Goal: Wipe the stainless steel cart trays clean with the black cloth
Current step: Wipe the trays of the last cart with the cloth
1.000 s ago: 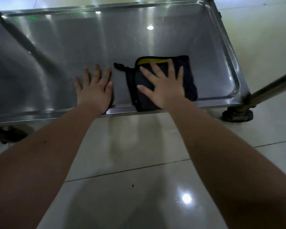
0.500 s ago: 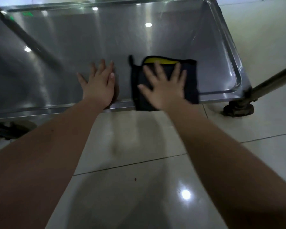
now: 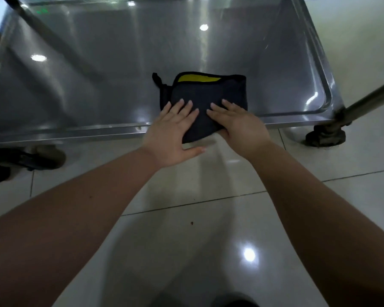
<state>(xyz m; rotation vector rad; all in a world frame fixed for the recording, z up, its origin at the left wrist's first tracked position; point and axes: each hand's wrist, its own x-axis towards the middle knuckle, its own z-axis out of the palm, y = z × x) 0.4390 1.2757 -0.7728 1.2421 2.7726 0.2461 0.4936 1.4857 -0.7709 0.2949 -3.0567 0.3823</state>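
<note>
One stainless steel tray (image 3: 98, 74) of the cart fills the view. The black cloth (image 3: 208, 91), folded with a yellow strip at its 12 o'clock edge, lies at the tray's 6 o'clock rim and overhangs it slightly, probably so the stroke takes in the rim. The left hand (image 3: 173, 131) presses its 7 o'clock corner, the right hand (image 3: 242, 127) its 5 o'clock corner; the fingers (image 3: 180, 109) lie straight and flat, gripping nothing, likely to spread pressure

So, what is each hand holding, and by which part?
Black cloth, at its near end over the front tray rim. Left hand presses flat on top; right hand covers the near right corner, but a pinch cannot be told.
</note>
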